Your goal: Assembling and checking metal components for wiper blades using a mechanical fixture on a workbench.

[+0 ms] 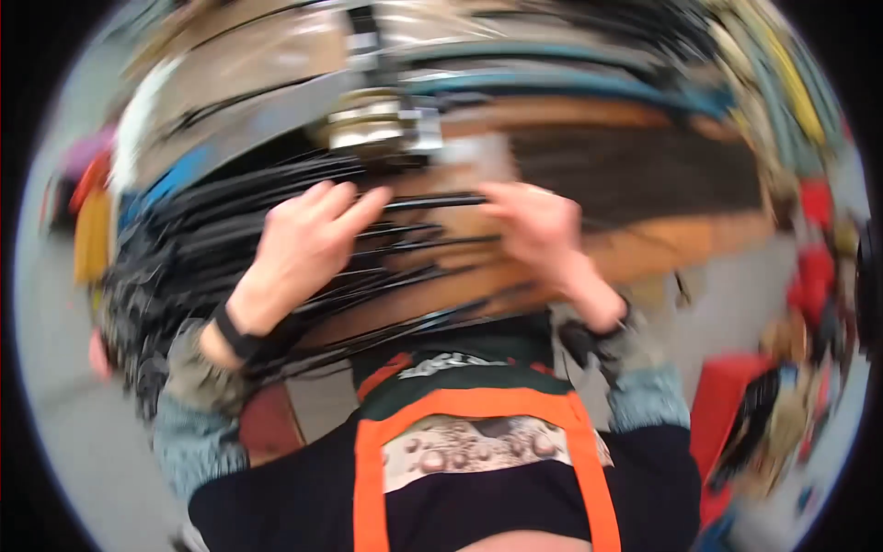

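One left hand point(313, 241), one right hand point(541, 226), one apron point(464, 403), black strips point(216, 221) too blurred to count

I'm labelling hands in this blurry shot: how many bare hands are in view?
2: the left hand, over the black strips, and the right hand, over the brown surface. Blur and clutter toward the edges may hide others.

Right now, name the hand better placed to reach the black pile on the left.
Likely the left hand: it is nearer the black pile; the right hand sits farther off to the right.
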The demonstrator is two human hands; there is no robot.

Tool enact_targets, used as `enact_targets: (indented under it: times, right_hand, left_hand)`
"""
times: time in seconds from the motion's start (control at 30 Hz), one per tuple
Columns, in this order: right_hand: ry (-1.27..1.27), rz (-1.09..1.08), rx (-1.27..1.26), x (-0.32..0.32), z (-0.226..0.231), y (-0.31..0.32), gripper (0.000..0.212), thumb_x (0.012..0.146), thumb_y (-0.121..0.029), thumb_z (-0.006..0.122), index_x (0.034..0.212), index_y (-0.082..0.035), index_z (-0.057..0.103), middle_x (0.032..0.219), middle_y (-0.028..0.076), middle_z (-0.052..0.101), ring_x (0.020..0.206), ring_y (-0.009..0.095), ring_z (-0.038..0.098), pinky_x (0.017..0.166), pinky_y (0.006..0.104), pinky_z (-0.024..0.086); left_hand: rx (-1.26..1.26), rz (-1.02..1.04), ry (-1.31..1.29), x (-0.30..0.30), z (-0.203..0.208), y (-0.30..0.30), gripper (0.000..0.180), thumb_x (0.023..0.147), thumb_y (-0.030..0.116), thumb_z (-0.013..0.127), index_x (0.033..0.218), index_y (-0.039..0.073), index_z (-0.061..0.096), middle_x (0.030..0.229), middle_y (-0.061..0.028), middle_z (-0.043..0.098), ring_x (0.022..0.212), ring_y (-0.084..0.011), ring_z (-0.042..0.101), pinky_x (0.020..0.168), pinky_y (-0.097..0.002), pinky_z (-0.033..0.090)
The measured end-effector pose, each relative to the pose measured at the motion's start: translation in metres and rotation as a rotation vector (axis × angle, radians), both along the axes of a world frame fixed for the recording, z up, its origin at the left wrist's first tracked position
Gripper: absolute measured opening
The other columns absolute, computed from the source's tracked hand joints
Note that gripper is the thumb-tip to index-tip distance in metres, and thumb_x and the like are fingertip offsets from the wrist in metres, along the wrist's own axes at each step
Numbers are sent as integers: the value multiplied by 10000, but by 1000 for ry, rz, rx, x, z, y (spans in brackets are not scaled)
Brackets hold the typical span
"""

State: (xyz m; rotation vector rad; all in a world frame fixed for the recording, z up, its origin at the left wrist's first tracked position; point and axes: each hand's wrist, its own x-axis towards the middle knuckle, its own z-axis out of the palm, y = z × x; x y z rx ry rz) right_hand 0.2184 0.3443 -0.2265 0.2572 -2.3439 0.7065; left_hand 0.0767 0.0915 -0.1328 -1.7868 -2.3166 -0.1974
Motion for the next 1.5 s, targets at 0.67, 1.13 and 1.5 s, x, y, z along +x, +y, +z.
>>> enact_targets:
  times: [0.67,1.13,1.5]
  right_hand:
    - [-255,-146,-381,-59,44,71,183,989,-100,558,1128,-26,651,794,-1,615,722,71,563,651,229,479]
    - [-222,504,-589,-225,105,-4,169,1001,-128,559,1003,23,635,833,48,675,795,106,660,718,249,553]
    - [-288,414,-28,-256,90,-19,100,937,-103,638,991,-37,689,697,34,677,682,90,653,639,256,525]
  left_hand:
    - [352,222,200,-73,130,-37,208,908,30,624,1115,7,614,863,-133,603,754,-314,600,683,-362,496]
    - [507,496,16,-124,122,-116,245,958,79,612,1182,-17,635,967,-131,678,842,-186,627,774,-276,485]
    - [466,505,-17,-133,90,-126,248,945,91,629,1178,9,652,903,-154,687,755,-213,628,718,-314,497]
